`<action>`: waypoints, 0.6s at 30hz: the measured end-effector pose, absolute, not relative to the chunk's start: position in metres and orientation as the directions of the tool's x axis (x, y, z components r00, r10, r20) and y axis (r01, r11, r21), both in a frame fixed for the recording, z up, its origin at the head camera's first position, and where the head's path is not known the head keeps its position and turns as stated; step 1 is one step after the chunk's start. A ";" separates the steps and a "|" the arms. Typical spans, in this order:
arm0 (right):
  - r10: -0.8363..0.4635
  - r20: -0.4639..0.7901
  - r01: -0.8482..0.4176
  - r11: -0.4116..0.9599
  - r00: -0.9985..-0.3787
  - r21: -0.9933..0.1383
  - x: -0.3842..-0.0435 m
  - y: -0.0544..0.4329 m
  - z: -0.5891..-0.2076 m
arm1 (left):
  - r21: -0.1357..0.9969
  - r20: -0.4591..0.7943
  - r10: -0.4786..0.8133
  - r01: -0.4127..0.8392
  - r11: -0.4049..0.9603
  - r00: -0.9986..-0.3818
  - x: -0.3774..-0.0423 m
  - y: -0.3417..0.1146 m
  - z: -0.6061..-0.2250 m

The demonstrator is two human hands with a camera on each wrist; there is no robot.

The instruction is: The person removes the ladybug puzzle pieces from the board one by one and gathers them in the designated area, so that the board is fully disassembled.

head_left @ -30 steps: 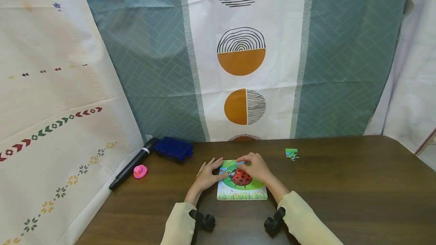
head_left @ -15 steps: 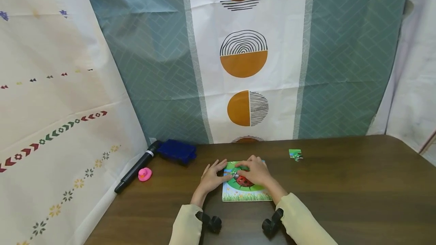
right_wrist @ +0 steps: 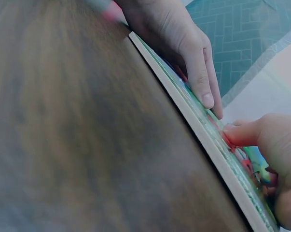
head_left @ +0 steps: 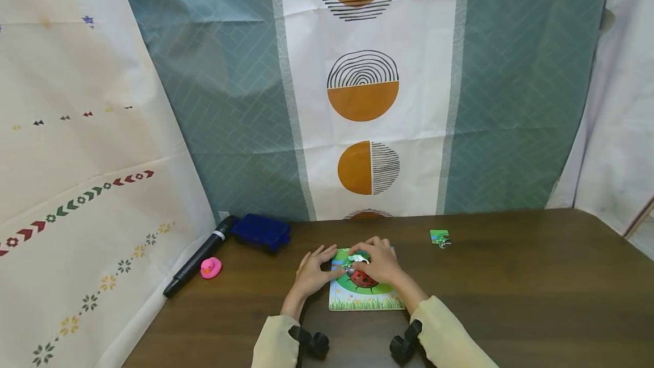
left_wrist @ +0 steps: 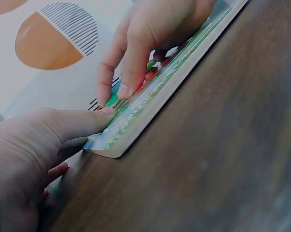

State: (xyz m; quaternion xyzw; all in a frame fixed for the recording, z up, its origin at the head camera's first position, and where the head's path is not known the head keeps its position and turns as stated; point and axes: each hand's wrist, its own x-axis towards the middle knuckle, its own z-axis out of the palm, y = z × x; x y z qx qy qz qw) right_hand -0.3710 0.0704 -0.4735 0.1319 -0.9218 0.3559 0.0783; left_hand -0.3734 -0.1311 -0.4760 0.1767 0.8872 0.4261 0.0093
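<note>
A ladybug jigsaw puzzle lies flat on the brown table, with grass printed along its near edge. My left hand rests at its left side, fingers spread and fairly straight, the thumb pressing on the puzzle's top. My right hand is over the upper part, pinching a greenish puzzle piece between thumb and fingers at the puzzle's surface. Whether this piece sits flush is hidden by the fingers. Another puzzle piece, green and blue, lies apart to the right on the table.
At the back left are a dark blue object, a black marker-like stick and a pink rubber duck. A patterned cloth hangs behind the table, and a white one hangs on the left.
My right hand has shifted slightly over the puzzle's upper part, still pinching the piece. My left hand stays at the left edge. The view has moved a little.
</note>
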 end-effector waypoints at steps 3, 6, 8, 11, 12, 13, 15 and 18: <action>-0.187 0.270 -0.322 0.695 -0.944 -0.643 -0.373 0.073 -0.476 | 0.765 0.143 0.317 0.308 0.565 -0.938 -0.375 -0.130 -0.478; -0.170 0.279 -0.319 0.654 -0.945 -0.686 -0.375 0.072 -0.476 | 0.766 0.150 0.310 0.309 0.563 -0.939 -0.376 -0.132 -0.477; -0.162 0.277 -0.316 0.621 -0.947 -0.718 -0.376 0.072 -0.475 | 0.764 0.152 0.303 0.306 0.568 -0.941 -0.378 -0.133 -0.476; -0.149 0.235 -0.278 0.553 -0.960 -0.785 -0.376 0.073 -0.473 | 0.762 0.146 0.295 0.297 0.575 -0.944 -0.378 -0.133 -0.476; -0.147 0.222 -0.267 0.531 -0.964 -0.804 -0.375 0.075 -0.473 | 0.761 0.146 0.294 0.297 0.577 -0.945 -0.378 -0.133 -0.477; -0.148 0.211 -0.258 0.513 -0.966 -0.819 -0.375 0.076 -0.473 | 0.759 0.144 0.295 0.297 0.579 -0.945 -0.378 -0.132 -0.477; -0.161 0.186 -0.242 0.483 -0.969 -0.842 -0.373 0.081 -0.473 | 0.760 0.141 0.299 0.297 0.578 -0.944 -0.377 -0.131 -0.478; -0.198 0.171 -0.248 0.482 -0.965 -0.840 -0.372 0.089 -0.473 | 0.757 0.141 0.308 0.303 0.579 -0.941 -0.376 -0.128 -0.479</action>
